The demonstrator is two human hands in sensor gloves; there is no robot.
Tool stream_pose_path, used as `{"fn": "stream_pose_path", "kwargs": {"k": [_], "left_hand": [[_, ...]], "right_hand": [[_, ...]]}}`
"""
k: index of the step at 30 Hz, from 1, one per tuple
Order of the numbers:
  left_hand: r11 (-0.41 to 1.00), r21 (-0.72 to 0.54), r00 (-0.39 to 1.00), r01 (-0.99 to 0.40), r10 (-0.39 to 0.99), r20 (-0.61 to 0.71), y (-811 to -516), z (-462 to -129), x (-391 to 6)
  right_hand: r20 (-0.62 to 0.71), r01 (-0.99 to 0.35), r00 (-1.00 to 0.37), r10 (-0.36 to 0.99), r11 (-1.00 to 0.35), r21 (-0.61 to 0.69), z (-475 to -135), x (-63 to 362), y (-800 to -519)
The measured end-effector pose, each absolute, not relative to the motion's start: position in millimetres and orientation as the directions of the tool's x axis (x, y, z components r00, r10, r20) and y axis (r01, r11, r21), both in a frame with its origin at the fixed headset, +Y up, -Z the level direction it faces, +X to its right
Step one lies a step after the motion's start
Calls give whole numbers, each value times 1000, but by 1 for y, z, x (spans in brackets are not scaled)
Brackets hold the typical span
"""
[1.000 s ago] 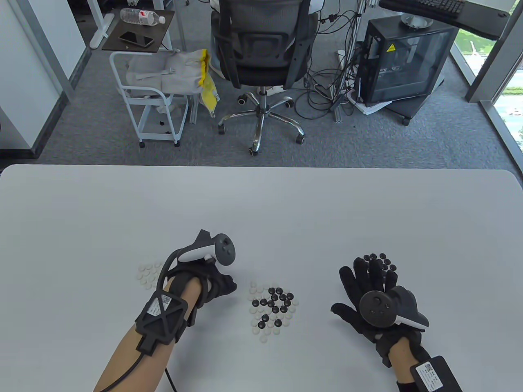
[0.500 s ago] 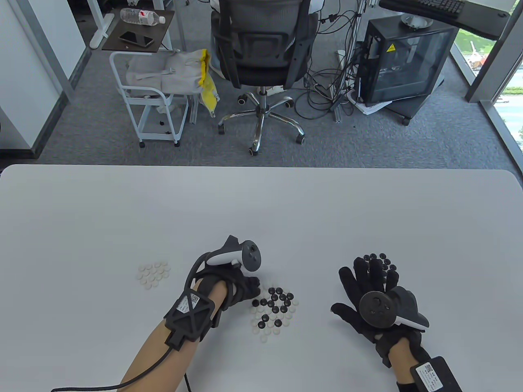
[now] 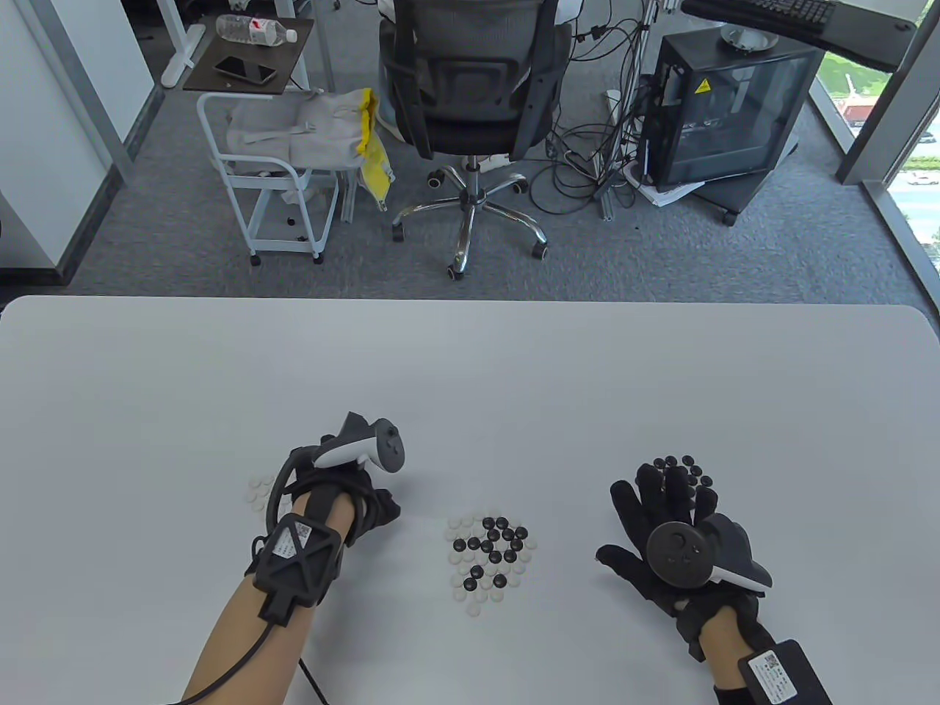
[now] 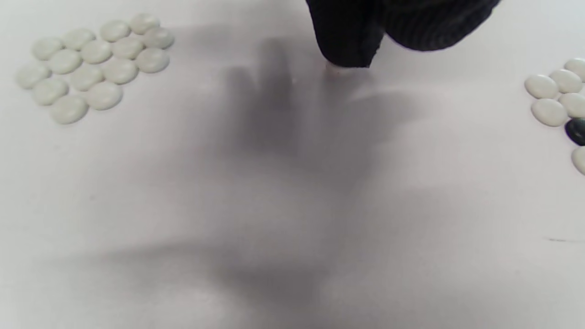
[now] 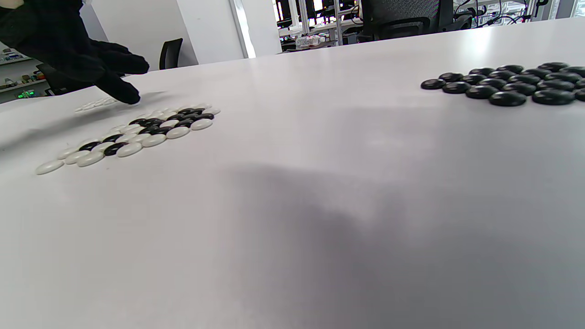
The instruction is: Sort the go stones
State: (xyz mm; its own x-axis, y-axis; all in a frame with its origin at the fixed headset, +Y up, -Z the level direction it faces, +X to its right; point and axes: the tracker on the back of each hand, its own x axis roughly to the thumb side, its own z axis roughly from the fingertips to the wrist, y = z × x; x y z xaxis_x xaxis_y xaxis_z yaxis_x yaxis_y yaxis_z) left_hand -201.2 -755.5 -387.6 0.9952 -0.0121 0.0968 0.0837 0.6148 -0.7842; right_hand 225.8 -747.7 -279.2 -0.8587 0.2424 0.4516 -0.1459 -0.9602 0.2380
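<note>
Step in hand, as I judge it: ferrying one white stone from the mixed pile to the white group. Left hand (image 3: pixel 367 507) sits between the two, fingers curled down; in the left wrist view a pale sliver shows under a fingertip (image 4: pixel 347 55), likely a small white glass Go stone (image 4: pixel 336 67) pinched or dragged on the white desk (image 3: pixel 470 367). Grip closed around it, though only an edge of the stone shows.

Right hand (image 3: pixel 664 521) lies flat, fingers straight and spread, holding nothing, fingertips beside the sorted group of black Go stones (image 3: pixel 687 470).

Counts:
- sorted group of white Go stones (image 4: pixel 93 64): about 13 in the left wrist view; mostly hidden by the left hand from above.
- black group: roughly 10, partly hidden by fingers.
- mixed pile of black and white stones (image 3: pixel 490 552) at desk centre: roughly 15 black, some 20 white, uncertain.

Next move calls for: carry the stone left, set it at the white group's near edge without scattering neighbours, then return for another white one.
</note>
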Motion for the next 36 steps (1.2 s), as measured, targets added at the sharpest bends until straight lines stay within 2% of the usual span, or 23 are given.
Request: {"fn": "stream_pose_path", "kwargs": {"k": [11, 24, 27, 30, 36], "left_hand": [[611, -792, 996, -2, -67, -54, -753, -377, -265], [618, -783, 989, -69, -60, -134, -752, -377, -289], [641, -763, 992, -78, -24, -121, -743, -377, -285], [675, -736, 999, -52, 26, -47, -728, -374, -267], [695, -707, 978, 130, 28, 206, -712, -357, -203]], "right_hand": [[447, -136, -861, 243, -957, 258, -280, 224, -749], [442, -138, -862, 249, -954, 267, -281, 224, -749], [442, -141, -861, 251, -954, 266, -281, 224, -749], [442, -139, -862, 248, -955, 264, -281, 225, -749], [439, -141, -863, 249, -954, 264, -281, 225, -749]]}}
